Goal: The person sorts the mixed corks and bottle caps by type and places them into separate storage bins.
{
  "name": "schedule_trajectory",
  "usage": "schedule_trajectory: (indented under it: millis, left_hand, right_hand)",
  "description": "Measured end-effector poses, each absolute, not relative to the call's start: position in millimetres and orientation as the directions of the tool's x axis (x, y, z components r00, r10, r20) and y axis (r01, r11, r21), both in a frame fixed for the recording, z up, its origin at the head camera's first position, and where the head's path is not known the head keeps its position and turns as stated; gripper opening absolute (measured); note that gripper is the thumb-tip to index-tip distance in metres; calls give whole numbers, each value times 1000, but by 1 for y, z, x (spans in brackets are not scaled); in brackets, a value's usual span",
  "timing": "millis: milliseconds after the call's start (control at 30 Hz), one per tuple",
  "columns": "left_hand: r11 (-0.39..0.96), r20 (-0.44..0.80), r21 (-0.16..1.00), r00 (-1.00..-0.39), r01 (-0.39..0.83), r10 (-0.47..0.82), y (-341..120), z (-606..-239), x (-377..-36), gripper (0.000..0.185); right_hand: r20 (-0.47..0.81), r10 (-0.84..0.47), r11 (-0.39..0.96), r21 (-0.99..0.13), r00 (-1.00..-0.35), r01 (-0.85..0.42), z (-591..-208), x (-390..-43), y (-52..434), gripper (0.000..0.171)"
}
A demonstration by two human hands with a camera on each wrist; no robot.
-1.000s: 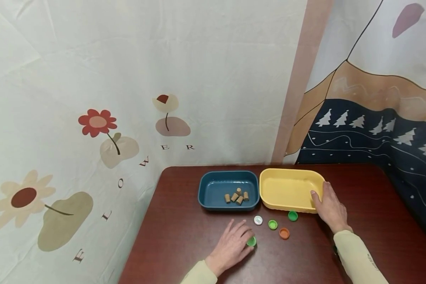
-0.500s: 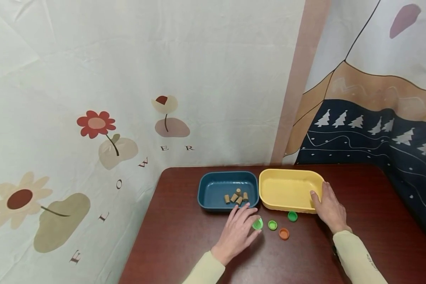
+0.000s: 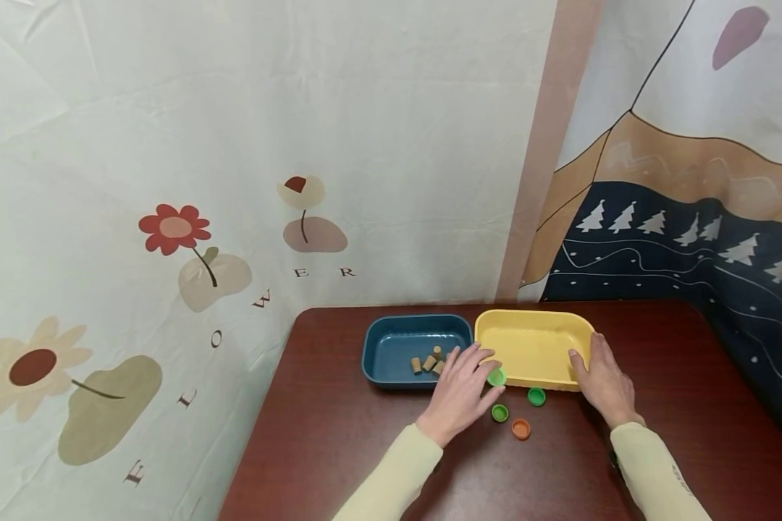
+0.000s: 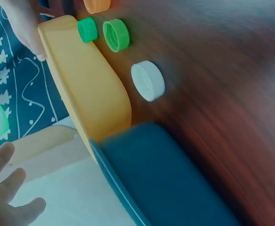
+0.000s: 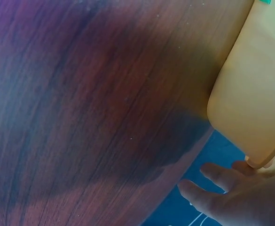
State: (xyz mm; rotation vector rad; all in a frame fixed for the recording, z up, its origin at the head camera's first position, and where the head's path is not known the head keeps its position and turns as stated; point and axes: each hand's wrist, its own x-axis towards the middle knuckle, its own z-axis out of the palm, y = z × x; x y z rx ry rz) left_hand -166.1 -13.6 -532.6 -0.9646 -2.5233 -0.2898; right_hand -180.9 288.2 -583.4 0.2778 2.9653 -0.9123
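On the table (image 3: 339, 449) two tubs stand side by side, the first tub (image 3: 391, 347) at nine o'clock of the second tub (image 3: 534, 340), their rims touching or nearly so. Corks (image 3: 426, 360) lie in the first tub. Three caps lie on the table at six o'clock of the second tub: one cap (image 3: 536, 396) nearest it, another cap (image 3: 499, 412) and a third cap (image 3: 521, 428) nearer the person. A fourth cap (image 4: 148, 80) lies before the tubs' junction.
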Motion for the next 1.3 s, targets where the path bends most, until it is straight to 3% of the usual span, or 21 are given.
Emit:
schedule_trajectory:
  millis: [733,1300]
  left_hand:
    - [797,275,-4,-766,604,581,38,-543,-223,39]
    - [870,90,-14,-866,492,491,58,-557,-232,37]
  right_hand:
    - [-63,168,804,-569,-984,174,-584,-179,289,87]
    - [-57,161,805,-571,-985,165,-587,-180,288,88]
